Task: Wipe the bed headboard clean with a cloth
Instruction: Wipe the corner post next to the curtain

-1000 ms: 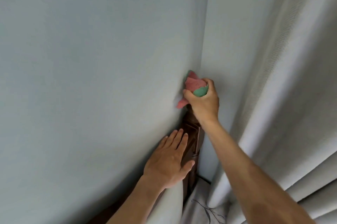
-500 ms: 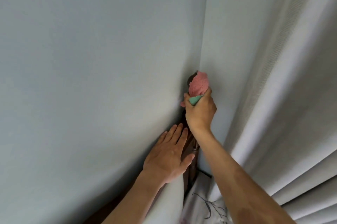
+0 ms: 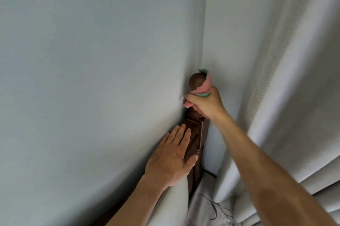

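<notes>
My right hand (image 3: 204, 104) grips the cloth (image 3: 205, 86), fingers curled round the neck of the bedpost (image 3: 196, 134) just below its round knob (image 3: 197, 81); the post stands at the headboard's outer end, in the corner of the wall (image 3: 92, 60); my left hand (image 3: 171, 157) lies flat, fingers straight, against the post's square block, holding nothing; risk: the cloth is bunched, so loose corners may skip the turned grooves; the curtain (image 3: 285, 78) hangs near my right forearm and may snag.
</notes>
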`<act>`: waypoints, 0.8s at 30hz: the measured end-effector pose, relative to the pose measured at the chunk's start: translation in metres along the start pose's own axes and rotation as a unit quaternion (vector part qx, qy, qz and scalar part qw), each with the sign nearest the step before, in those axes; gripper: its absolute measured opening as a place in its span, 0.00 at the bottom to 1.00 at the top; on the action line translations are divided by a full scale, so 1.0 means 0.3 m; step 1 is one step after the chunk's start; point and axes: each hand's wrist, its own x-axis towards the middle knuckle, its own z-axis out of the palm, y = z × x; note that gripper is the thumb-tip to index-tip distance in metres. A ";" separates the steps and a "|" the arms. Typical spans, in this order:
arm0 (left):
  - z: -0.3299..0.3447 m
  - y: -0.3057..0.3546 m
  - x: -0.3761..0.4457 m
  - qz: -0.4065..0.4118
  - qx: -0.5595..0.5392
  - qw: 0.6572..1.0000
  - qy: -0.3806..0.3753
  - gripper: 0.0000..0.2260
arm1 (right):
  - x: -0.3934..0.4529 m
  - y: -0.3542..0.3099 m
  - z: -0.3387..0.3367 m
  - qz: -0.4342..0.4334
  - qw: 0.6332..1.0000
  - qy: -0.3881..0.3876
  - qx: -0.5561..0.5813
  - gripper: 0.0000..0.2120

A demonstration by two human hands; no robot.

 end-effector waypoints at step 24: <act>0.005 -0.012 0.010 -0.001 0.001 1.000 -0.001 0.34 | -0.177 0.142 0.006 0.016 0.935 -0.013 -0.354 0.17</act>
